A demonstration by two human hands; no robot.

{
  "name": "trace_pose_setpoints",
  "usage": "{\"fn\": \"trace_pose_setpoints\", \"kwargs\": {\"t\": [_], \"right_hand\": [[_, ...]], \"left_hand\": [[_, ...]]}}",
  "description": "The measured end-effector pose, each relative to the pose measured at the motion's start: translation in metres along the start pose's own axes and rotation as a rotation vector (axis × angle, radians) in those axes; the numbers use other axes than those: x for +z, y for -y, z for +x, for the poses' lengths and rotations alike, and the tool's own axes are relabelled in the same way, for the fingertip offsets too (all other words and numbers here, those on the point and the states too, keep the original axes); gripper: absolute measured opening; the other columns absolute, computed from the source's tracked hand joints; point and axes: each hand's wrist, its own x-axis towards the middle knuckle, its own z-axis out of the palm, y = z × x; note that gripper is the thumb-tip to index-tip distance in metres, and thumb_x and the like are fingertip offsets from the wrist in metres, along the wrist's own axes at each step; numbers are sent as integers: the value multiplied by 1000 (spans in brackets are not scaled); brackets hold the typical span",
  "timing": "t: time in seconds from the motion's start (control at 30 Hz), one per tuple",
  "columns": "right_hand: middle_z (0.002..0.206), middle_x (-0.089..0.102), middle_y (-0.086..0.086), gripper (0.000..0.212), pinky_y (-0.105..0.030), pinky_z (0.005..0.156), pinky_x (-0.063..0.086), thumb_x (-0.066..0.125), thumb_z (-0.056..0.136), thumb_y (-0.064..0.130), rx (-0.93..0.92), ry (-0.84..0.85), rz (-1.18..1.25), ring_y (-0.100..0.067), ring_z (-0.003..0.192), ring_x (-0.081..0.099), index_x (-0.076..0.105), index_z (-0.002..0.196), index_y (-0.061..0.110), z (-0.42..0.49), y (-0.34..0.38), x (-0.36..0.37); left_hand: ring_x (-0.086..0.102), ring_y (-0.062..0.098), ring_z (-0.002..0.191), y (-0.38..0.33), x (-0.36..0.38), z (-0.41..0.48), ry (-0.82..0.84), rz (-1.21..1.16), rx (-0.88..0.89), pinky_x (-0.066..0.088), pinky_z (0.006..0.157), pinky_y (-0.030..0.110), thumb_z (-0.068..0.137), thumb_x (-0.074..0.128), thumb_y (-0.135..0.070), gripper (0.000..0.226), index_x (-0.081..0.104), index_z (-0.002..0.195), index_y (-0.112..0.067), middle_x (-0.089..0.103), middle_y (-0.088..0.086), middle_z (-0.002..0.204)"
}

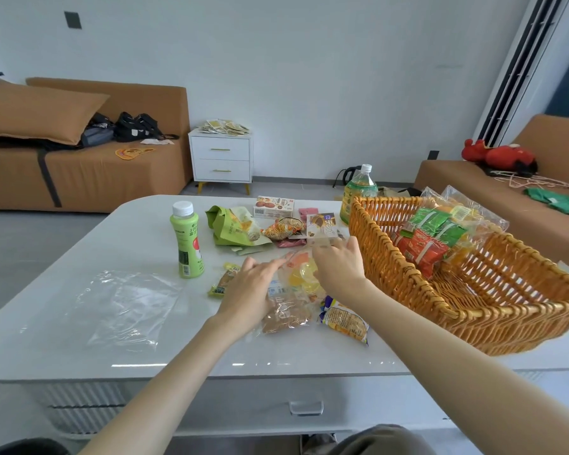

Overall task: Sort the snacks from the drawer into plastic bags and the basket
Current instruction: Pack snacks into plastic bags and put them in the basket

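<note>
One filled bag (434,234) sits in the basket (375,244) at the right edge of the desk (112,231). Our left hand (250,290) presses a second bag (286,313) flat-fingered mid-desk; we cannot tell whether the right hand (337,264) grips it. Loose snacks (240,228) remain.

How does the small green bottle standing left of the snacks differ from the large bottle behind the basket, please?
The small green bottle is slim and opaque pale green. The large bottle is wider and clear, showing a yellowish drink and a green label. The small green bottle stands in full view on the table, while the large bottle is partly hidden by the basket. Both stand upright with white caps on.
</note>
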Motion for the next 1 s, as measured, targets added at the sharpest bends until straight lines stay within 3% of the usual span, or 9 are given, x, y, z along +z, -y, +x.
{"fn": "trace_pose_setpoints", "kwargs": {"t": [0.13,0.27,0.37,0.43,0.5,0.63,0.73,0.83,1.0], "right_hand": [[115,64,-2,36,-37,98,33,49,93,9,31,-10,111,-26,114,51,53,128,19,-8,-10,9],[120,62,-6,47,-32,78,43,41,83,-12,16,97,345,-29,105,58,61,118,14,-26,-29,5],[141,46,6,59,-33,100,36,45,84,-13,-180,96,330,-22,126,42,57,127,25,-42,-43,13],[141,43,5,48,-37,100,38,54,87,-3,-216,17,336,-21,125,36,60,122,29,-48,-43,25],[129,47,0,12,-33,86,45,67,88,17,-174,-160,441,-21,116,38,71,98,22,-49,-41,36],[145,39,3,18,-27,96,38,67,89,23,90,-333,934,-12,128,38,70,76,11,-45,-50,66],[140,47,13,15,-13,97,42,59,94,14,210,-305,1360,1,125,47,66,83,7,-47,-45,73],[125,61,8,14,-10,85,48,54,96,7,152,-229,1612,4,114,58,56,87,-4,-45,-40,66],[107,72,0,14,-13,83,48,53,97,11,77,-143,1683,-5,103,66,50,90,-1,-45,-48,61]], "left_hand": [[38,15,113,-4,7,2,-73,135,110,29,70,19,76,47,20,87,39,141,-37,50,-10,132],[41,15,117,-4,11,9,-79,167,91,34,70,20,79,50,17,73,53,131,-35,49,-9,133],[47,18,118,6,10,19,-138,105,61,41,74,25,85,61,5,43,65,112,-28,53,-4,131],[51,18,117,12,12,24,-161,81,78,42,78,27,85,70,-12,18,69,96,-26,56,-4,129],[53,17,117,17,15,26,-158,31,126,42,83,29,83,71,-21,4,70,87,-21,59,-5,127],[59,13,106,37,15,33,-106,-109,130,45,88,28,87,66,-20,7,64,81,-16,61,-11,126],[59,-9,72,48,13,35,-89,-339,37,42,68,11,89,64,-20,12,61,80,-13,58,-15,127],[53,-24,96,50,15,38,-76,-558,-3,39,77,-1,91,62,-13,10,59,82,-8,58,-12,127],[63,0,103,50,22,36,8,-845,-21,43,86,10,94,55,-10,13,50,91,2,72,-1,105]]}}
